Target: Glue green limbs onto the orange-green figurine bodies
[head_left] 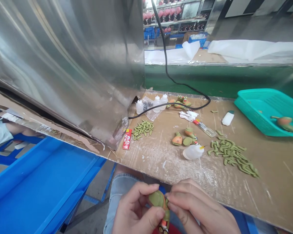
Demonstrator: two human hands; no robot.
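Since the left hand point(134, 210) and right hand point(200, 208) pinch the green clay figure point(159, 200) between fingertips, held above the lap point(119, 188) just off the counter point(156, 162) edge, keep pressure light and even; soft clay likely dents.

a small clay turtle point(159, 201), green-shelled with orange underside, upright between left hand point(135, 209) and right hand point(197, 206).

The clay figure point(159, 200) is olive green with orange patches.
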